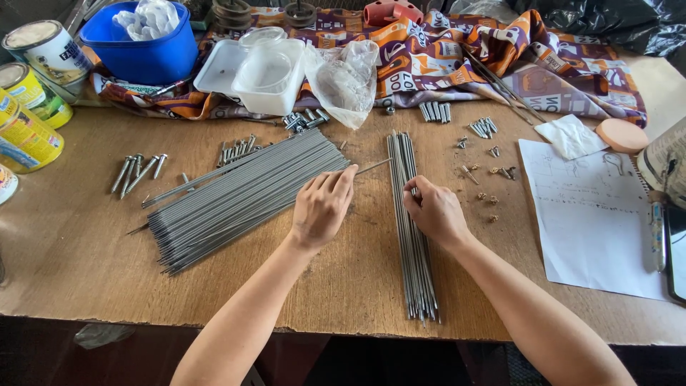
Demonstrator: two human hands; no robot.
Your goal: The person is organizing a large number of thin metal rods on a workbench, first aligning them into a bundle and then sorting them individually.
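Observation:
A large fan of thin grey metal rods (236, 193) lies on the wooden table (86, 264) at left of centre. My left hand (321, 207) rests on its right edge, fingers pinching one rod (371, 166) that sticks out to the right. A smaller, straight bundle of the same rods (413, 250) runs toward me at centre. My right hand (436, 212) sits on top of that bundle, fingers curled around a few rods near its upper part.
Loose bolts (136, 171) and small screws (486, 171) are scattered about. Paint cans (28, 107) stand at left, a blue tub (143, 50), white plastic containers (254, 68) and patterned cloth (464, 57) at back. A paper sheet (593, 214) lies right.

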